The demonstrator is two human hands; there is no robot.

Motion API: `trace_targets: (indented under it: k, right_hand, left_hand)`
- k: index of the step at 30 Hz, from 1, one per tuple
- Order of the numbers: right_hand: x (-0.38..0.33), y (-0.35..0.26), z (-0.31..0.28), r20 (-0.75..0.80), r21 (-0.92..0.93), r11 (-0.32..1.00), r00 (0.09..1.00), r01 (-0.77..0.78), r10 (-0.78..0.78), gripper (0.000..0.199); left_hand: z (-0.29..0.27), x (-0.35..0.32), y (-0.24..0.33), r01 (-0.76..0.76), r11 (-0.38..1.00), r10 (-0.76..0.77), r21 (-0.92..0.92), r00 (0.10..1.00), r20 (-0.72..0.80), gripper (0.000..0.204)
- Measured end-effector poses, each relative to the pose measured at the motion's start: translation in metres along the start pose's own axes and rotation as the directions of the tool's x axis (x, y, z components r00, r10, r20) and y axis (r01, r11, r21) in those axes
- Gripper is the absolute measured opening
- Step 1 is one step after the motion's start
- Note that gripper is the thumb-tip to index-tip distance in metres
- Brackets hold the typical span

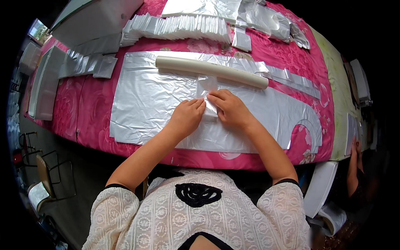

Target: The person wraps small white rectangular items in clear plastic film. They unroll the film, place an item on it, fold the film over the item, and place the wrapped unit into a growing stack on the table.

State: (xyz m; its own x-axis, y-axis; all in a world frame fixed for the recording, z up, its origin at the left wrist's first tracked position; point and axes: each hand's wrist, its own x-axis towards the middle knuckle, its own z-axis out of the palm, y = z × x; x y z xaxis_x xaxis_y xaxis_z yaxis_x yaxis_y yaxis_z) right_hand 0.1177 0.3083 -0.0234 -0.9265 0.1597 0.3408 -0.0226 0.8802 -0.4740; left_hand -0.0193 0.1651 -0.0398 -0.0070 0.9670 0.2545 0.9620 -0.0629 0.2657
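Where left hand (188,116) and right hand (230,109) met: both pinched folded film (206,83) between them; gentle, even tension looked best to me.
Sheets (143,100) beneath: lay flat, probably best left unsnagged.
Tube (212,71): rested just beyond both hands.

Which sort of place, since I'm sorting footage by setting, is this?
Probably a small workshop or packing room, though I can't be certain: a dense row of folded film pieces and wide sheets of thin film lie on a pink floral tablecloth, with another person's hands at the far right.
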Motion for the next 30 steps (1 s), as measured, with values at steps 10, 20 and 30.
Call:
trace_targets:
  k: [10, 20, 30]
  right_hand:
    - [-0.041, -0.036, 0.013, -0.022, 0.146, 0.989, 0.999, -0.027, 0.031, 0.035]
    - [-0.022, -0.041, 0.008, 0.151, 0.476, 0.582, 0.713, -0.660, 0.685, 0.026]
    - [-0.018, -0.038, 0.011, 0.160, 0.384, 0.523, 0.613, -0.761, 0.774, 0.024]
  left_hand:
    - [-0.024, -0.048, 0.006, -0.149, 0.942, 0.162, -0.299, 0.987, 0.020, 0.051]
    - [-0.010, -0.017, 0.008, 0.371, 0.772, -0.387, -0.515, 0.918, 0.081, 0.054]
    - [-0.016, -0.004, 0.009, 0.540, 0.714, -0.507, -0.445, 0.838, 0.204, 0.062]
